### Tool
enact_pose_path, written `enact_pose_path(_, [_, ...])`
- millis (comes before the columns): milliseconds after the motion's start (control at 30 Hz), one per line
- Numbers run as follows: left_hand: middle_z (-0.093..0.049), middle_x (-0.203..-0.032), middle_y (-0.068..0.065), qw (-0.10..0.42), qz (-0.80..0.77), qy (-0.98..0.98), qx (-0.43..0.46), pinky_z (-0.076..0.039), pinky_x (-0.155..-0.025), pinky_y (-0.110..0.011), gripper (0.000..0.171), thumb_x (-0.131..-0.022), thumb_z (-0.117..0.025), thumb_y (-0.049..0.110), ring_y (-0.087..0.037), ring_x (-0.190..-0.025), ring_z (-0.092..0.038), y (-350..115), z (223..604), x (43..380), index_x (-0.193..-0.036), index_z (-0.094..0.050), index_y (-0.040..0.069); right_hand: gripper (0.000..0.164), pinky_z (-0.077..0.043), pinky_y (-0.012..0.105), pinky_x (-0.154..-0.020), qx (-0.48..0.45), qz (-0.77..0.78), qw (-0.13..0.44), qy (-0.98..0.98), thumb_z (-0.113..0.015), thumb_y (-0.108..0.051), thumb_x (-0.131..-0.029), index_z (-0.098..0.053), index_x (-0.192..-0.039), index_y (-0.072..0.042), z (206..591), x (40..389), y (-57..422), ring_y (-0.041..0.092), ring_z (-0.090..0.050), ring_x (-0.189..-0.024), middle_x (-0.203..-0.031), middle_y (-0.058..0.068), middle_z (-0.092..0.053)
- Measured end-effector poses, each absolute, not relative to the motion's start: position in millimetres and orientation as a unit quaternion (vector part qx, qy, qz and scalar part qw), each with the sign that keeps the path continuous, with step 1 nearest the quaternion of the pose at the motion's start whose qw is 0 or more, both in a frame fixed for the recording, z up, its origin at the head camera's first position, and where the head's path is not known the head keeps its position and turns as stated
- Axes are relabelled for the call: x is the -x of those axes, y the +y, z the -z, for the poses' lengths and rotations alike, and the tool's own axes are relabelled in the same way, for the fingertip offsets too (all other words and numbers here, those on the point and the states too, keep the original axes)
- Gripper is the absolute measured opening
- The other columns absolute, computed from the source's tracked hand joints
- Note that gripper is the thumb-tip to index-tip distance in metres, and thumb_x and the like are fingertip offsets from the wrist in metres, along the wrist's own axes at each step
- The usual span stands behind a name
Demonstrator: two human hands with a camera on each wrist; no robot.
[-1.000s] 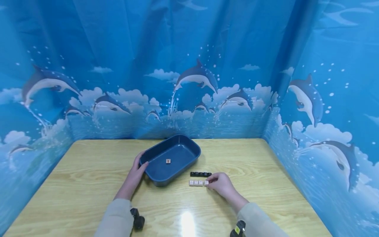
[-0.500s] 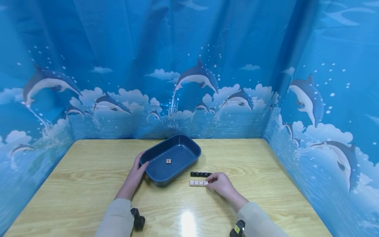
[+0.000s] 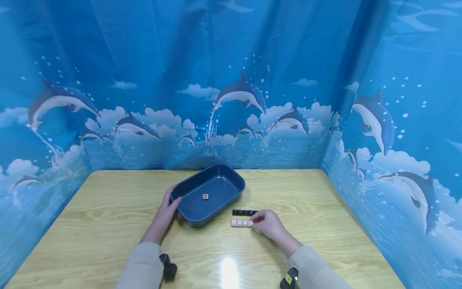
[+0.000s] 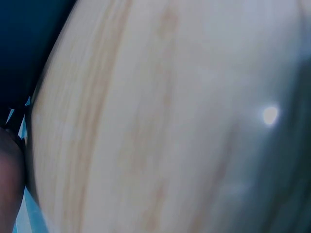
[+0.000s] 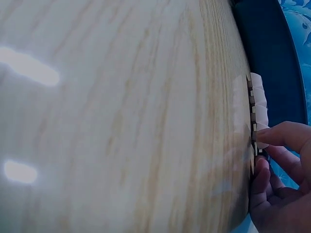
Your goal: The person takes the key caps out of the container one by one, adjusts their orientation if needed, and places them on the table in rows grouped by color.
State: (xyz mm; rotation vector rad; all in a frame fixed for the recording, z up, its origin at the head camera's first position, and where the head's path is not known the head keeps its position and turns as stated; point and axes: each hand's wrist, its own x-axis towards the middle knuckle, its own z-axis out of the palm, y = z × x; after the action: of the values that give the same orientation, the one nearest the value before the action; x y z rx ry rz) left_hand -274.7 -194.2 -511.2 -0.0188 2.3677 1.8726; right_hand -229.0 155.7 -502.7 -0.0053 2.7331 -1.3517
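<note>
My left hand (image 3: 169, 203) grips the near-left end of a dark blue basin (image 3: 225, 188), thumb over the rim. A small keycap (image 3: 205, 196) with a printed top lies on the basin floor. In front of the basin's right side, white keycaps (image 3: 240, 223) stand in a short row on the table. My right hand (image 3: 268, 222) pinches the white keycap (image 3: 250, 223) at the row's right end, close against its neighbour. The right wrist view shows the thumb and fingers (image 5: 287, 133) at this end of the row. Behind it runs a row of black keycaps (image 3: 245, 212), its right end beside my fingers.
The wooden table (image 3: 119, 208) reaches back to a blue curtain (image 3: 151, 80) printed with dolphins, which also runs along both sides. A bright glare spot lies on the tabletop near the front. Dark wrist cameras (image 3: 168, 268) hang at both sleeves.
My right hand has slid the end white keycap slightly left, closing the small gap to the row. The left hand and basin stay in place.
</note>
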Motion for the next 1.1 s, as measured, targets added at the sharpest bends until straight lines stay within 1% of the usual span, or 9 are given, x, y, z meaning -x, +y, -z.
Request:
enact_pose_path(333, [-0.007,-0.163,-0.011,0.062,-0.619,0.783,0.006,-0.007,-0.114,-0.058,0.061,-0.104,-0.042,0.038,-0.037,-0.146,-0.006,-193.8,510.7,275.7,-0.157,-0.013,0.027,0.019,-0.051,0.034,-0.073,0.002,0.438,0.039,0.898,-0.078,-0.002,-0.072,-0.073,-0.09,-0.005,503.7,229.3,156.2,0.016,-0.057,-0.077,-0.081,0.001,-0.063])
enact_pose_path(567, [-0.007,-0.162,-0.012,0.06,-0.62,0.782,0.003,-0.007,-0.115,-0.058,0.061,-0.104,-0.042,0.038,-0.037,-0.146,-0.006,-193.7,510.0,274.7,-0.157,-0.013,0.026,0.019,-0.051,0.033,-0.074,0.006,0.44,0.032,0.897,-0.078,-0.002,-0.072,-0.073,-0.089,-0.006,503.7,228.8,155.9,0.015,-0.058,-0.077,-0.08,0.0,-0.063])
enact_pose_path(800, [-0.008,-0.163,-0.01,0.059,-0.62,0.782,0.003,-0.007,-0.115,-0.058,0.061,-0.104,-0.042,0.038,-0.036,-0.147,-0.006,-193.7,511.3,275.1,-0.157,-0.013,0.028,0.019,-0.051,0.034,-0.073,0.009,0.438,0.03,0.899,-0.078,0.0,-0.071,-0.073,-0.089,-0.005,503.4,227.4,154.9,0.015,-0.057,-0.075,-0.079,0.0,-0.063])
enact_pose_path(1100, [-0.007,-0.163,-0.011,0.059,-0.62,0.783,0.002,-0.007,-0.115,-0.058,0.061,-0.104,-0.042,0.038,-0.036,-0.147,-0.006,-193.8,511.1,274.7,-0.157,-0.013,0.026,0.02,-0.051,0.033,-0.073,0.009,0.441,0.03,0.897,-0.078,0.0,-0.071,-0.073,-0.089,-0.004,503.2,226.9,154.3,0.014,-0.058,-0.075,-0.079,0.0,-0.063])
